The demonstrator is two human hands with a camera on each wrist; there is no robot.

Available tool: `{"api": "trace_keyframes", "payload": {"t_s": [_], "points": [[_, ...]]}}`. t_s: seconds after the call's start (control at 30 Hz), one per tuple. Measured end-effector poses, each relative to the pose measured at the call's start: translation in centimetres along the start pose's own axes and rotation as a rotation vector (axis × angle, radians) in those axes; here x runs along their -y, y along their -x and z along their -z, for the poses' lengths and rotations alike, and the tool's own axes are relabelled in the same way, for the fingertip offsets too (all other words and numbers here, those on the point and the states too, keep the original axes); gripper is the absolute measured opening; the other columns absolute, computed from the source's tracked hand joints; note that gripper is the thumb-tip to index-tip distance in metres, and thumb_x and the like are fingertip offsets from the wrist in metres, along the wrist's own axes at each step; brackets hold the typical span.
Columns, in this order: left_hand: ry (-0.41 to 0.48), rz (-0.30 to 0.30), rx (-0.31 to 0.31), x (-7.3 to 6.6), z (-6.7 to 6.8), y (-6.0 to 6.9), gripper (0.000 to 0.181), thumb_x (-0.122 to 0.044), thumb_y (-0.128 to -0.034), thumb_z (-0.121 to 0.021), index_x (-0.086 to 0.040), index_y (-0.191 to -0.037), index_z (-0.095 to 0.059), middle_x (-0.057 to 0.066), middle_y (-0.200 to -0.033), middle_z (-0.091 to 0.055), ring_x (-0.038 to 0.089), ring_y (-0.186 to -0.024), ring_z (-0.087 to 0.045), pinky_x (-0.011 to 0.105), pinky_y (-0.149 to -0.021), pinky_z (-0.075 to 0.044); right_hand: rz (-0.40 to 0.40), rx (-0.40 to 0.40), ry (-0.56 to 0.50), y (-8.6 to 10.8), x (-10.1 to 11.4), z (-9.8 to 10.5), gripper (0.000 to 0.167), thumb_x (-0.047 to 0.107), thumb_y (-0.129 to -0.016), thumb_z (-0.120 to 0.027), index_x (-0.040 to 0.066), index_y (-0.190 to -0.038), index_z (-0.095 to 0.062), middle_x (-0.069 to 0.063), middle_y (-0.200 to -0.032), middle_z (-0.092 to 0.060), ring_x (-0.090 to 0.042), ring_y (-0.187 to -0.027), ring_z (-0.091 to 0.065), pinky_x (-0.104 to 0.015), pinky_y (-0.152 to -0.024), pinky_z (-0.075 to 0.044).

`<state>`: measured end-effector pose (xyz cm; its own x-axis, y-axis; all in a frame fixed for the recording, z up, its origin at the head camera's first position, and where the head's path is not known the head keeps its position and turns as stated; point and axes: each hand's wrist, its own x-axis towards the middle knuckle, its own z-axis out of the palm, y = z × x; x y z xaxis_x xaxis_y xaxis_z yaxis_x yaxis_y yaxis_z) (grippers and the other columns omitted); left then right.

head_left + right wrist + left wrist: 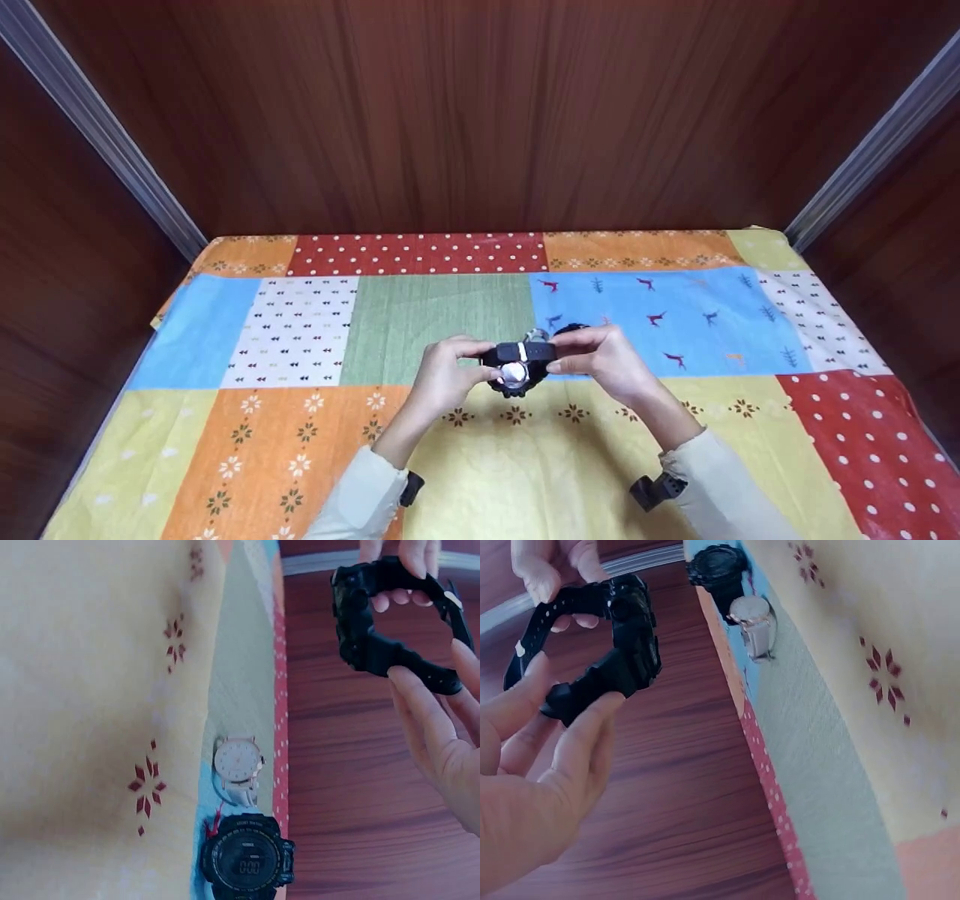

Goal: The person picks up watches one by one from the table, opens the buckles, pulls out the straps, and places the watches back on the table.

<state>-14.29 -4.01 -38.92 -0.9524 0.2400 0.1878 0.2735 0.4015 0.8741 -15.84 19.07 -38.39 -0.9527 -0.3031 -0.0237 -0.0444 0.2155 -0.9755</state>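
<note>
Both hands hold one black wristwatch (508, 352) raised over the cloth, its strap closed into a loop. My left hand (448, 371) pinches one side of the strap between thumb and fingers. On the opposite side, my right hand (609, 361) pinches the strap the same way. In the right wrist view the held watch's case (351, 619) is seen edge-on, so its dial is hidden. Below lie a pale-dialled watch with a light strap (238, 759) and a second black digital watch (247, 859), close together on the cloth.
A patchwork-patterned cloth (442, 315) covers the table. Behind it rises a brown wood-grain panel (480, 112), with grey metal strips (112, 127) at the corners. Dark wrist-worn devices (658, 491) sit at both sleeves.
</note>
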Motion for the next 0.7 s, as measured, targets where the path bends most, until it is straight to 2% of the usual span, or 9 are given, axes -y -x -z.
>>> {"api": "trace_keyframes", "payload": {"t_s": [0.2,0.43,0.57,0.7], "points": [[-0.06,-0.029,-0.023,-0.31,-0.21,0.22,0.032,-0.001,-0.07,-0.075,-0.001,-0.102,-0.068,0.012,-0.096,-0.065,0.023,-0.085,-0.063,0.039,-0.082,-0.048,0.013,-0.009,0.065,0.07,0.14,0.03,0.035,0.001,-0.069,-0.076,-0.009,-0.101,-0.065,-0.022,-0.099,-0.063,-0.021,-0.079,-0.064,-0.028,-0.073,-0.052],[-0.043,-0.012,-0.028,-0.43,-0.16,0.24,0.034,-0.002,-0.072,-0.073,0.0,-0.106,-0.066,0.012,-0.099,-0.065,0.023,-0.088,-0.062,0.035,-0.083,-0.048,0.011,0.006,0.051,0.04,0.38,-0.03,0.033,-0.001,-0.071,-0.074,-0.009,-0.101,-0.065,-0.022,-0.1,-0.063,-0.021,-0.079,-0.064,-0.028,-0.074,-0.052],[-0.029,-0.039,-0.031,-0.21,-0.11,0.21,0.032,-0.002,-0.0731,-0.072,0.001,-0.105,-0.067,0.013,-0.097,-0.065,0.024,-0.086,-0.062,0.033,-0.079,-0.05,0.014,0.011,0.051,0.0,0.44,-0.03,0.031,-0.001,-0.071,-0.073,-0.01,-0.1,-0.065,-0.021,-0.098,-0.064,-0.019,-0.078,-0.064,-0.028,-0.074,-0.052],[-0.024,-0.06,-0.029,0.01,-0.06,0.19,0.029,-0.002,-0.0743,-0.071,0.001,-0.103,-0.068,0.013,-0.095,-0.066,0.024,-0.082,-0.062,0.037,-0.076,-0.05,0.003,0.017,0.036,-0.03,0.43,-0.01,0.032,-0.001,-0.071,-0.074,-0.01,-0.101,-0.065,-0.019,-0.095,-0.065,-0.018,-0.078,-0.064,-0.029,-0.074,-0.052]]}}
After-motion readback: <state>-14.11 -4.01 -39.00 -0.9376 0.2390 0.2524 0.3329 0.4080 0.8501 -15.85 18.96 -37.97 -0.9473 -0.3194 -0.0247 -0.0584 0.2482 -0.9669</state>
